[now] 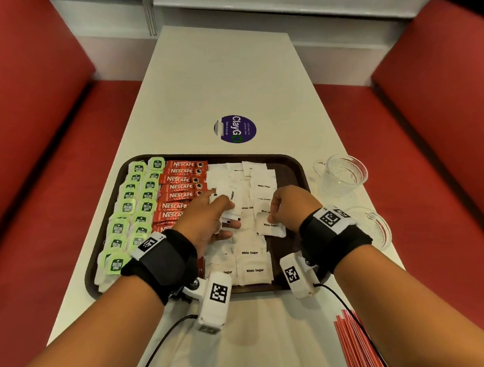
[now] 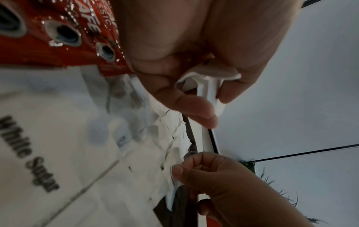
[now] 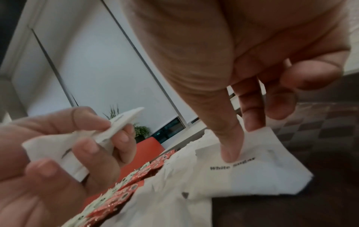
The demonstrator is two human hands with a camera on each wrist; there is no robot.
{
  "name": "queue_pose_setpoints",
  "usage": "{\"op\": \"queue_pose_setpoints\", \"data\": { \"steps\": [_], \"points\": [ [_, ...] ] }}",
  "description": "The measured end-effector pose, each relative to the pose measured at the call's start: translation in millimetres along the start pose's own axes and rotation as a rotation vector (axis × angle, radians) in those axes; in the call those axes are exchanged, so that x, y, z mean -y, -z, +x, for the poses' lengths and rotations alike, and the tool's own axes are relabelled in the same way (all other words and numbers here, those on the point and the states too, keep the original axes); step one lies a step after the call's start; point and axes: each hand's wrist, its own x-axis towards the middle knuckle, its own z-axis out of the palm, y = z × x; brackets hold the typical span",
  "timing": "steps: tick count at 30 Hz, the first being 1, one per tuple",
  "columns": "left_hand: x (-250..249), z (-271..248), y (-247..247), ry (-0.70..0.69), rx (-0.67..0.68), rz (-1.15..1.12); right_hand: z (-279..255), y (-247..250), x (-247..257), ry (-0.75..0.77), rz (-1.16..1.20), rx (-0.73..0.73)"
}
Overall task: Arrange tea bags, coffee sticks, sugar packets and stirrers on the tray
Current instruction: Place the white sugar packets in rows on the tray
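I am seeing my left hand (image 1: 208, 217) gripping white paper sugar packets (image 3: 64, 147); my right hand (image 1: 286, 206) is pinching another white sugar packet (image 1: 269, 224) on the brown plastic tray (image 1: 294, 165), with clear glass cups (image 1: 341, 173) just beside it

Tea bags (image 1: 128, 217), coffee sticks (image 1: 182, 187), sugar packets (image 1: 251, 257) (columns) on tray (image 1: 297, 165).

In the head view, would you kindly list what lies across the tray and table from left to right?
Green tea bags → red coffee sticks → white sugar packets → clear glass cup, which stands on the table beside the tray.
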Motion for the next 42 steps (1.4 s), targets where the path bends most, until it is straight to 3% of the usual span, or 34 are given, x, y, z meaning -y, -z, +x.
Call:
{"op": "queue_pose_setpoints", "data": {
  "steps": [2,4,6,7,10,12,16,19,21,26,31,42],
  "points": [
    [0,-2,0,0.009,0.029,0.015,-1,0,0,-0.006,-0.056,-0.012],
    [1,-4,0,-0.004,0.076,0.048,-4,3,1,0.03,-0.069,-0.13],
    [2,-6,2,-0.034,0.126,0.088,-12,10,8,0.116,0.059,-0.274],
    [3,-6,2,-0.049,0.139,0.108,-17,14,12,0.163,0.157,-0.28],
    [5,-8,0,-0.089,0.147,0.145,-30,21,24,0.276,0.41,-0.09],
    [5,-9,-1,-0.106,0.143,0.159,-34,20,24,0.291,0.443,-0.063],
    [3,-7,1,-0.122,0.061,0.166,-36,11,10,0.186,0.469,-0.151],
    [6,-4,7,-0.087,0.015,0.111,-41,-3,-6,-0.001,0.795,-0.073],
    [6,-3,11,-0.065,0.008,0.093,-45,-12,-16,-0.099,0.869,0.009],
    [10,-3,17,-0.035,0.016,0.089,-49,-21,-25,-0.218,0.767,0.111],
    [11,-3,13,-0.023,0.009,0.091,-40,-24,-26,-0.203,0.443,0.015],
    [12,-15,1,0.055,0.12,0.13,-43,-21,-27,-0.123,0.224,-0.159]
  ]
}}
